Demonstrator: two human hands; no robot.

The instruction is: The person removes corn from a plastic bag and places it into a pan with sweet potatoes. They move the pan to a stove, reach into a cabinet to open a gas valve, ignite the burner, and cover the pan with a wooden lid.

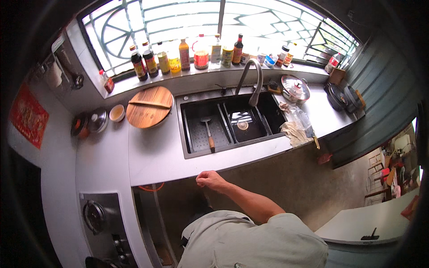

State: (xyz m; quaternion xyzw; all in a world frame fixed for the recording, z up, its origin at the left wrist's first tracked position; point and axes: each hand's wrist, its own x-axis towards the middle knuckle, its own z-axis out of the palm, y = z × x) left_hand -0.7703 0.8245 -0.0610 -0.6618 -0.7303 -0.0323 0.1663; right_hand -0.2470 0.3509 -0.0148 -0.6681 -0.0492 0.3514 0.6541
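Note:
My right hand [210, 180] hangs just before the counter's front edge, its fingers curled; whether it holds anything cannot be made out. My left hand is out of view. Behind the edge lies the black sink [218, 147], where a spatula with a wooden handle [211, 142] rests in the left basin. A curved faucet [248, 63] rises behind the middle basin. Left of the sink sits a round wooden lid [149, 115] with a bar handle. A cloth [295, 133] and a clear plastic bag [299, 115] lie to its right.
Bottles [184, 55] line the window sill. A lidded pot [295, 88] stands at the back right. On the left are a bowl [117, 113], a glass lid [98, 120] and a gas stove [110, 214]. A white table [355, 224] stands at the lower right.

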